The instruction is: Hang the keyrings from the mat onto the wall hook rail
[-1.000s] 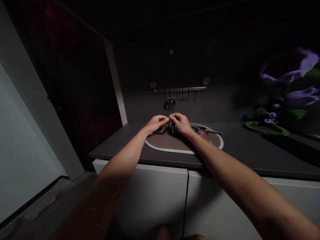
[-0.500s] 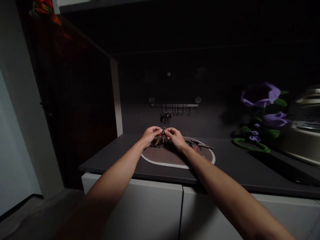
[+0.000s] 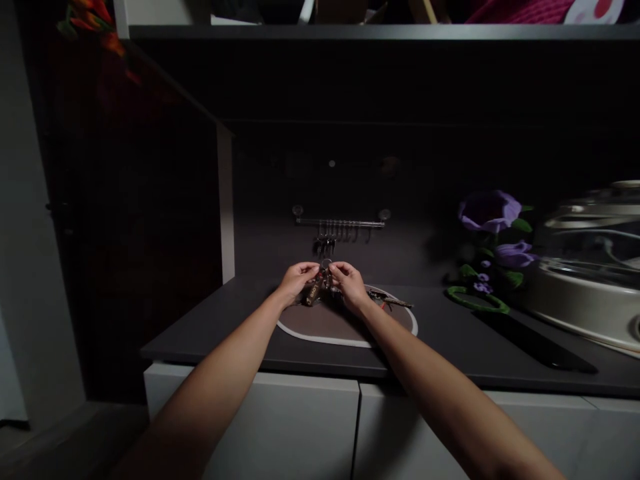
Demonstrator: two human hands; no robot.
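A metal key ring [image 3: 327, 263] is hanging between two hands above the far side of an oval mat. The left hand [image 3: 301, 279] is pinching it from the left and the right hand [image 3: 349, 281] from the right, each grip closed, thumb pressed to fingertips. A dark lettered fob [image 3: 313, 291] is dangling below, with small metal pieces too tiny to make out. The brown mat [image 3: 340, 333], edged in white, is lying flat on a dark grey desk [image 3: 195, 327]; a dark tangle [image 3: 395, 301] with a bit of red is resting at its right. On the far wall, a clear rail [image 3: 357, 224] is carrying hooks, keys [image 3: 325, 245] hanging at its left. Farther right, purple flowers [image 3: 490, 212] are standing over a green ring [image 3: 477, 308], near a pale appliance [image 3: 580, 293] with a see-through top. White cabinet doors [image 3: 290, 427] are fronting the desk, a loaded shelf [image 3: 375, 32] is spanning above, and a dark door [image 3: 145, 253] is filling the left of the dim room.
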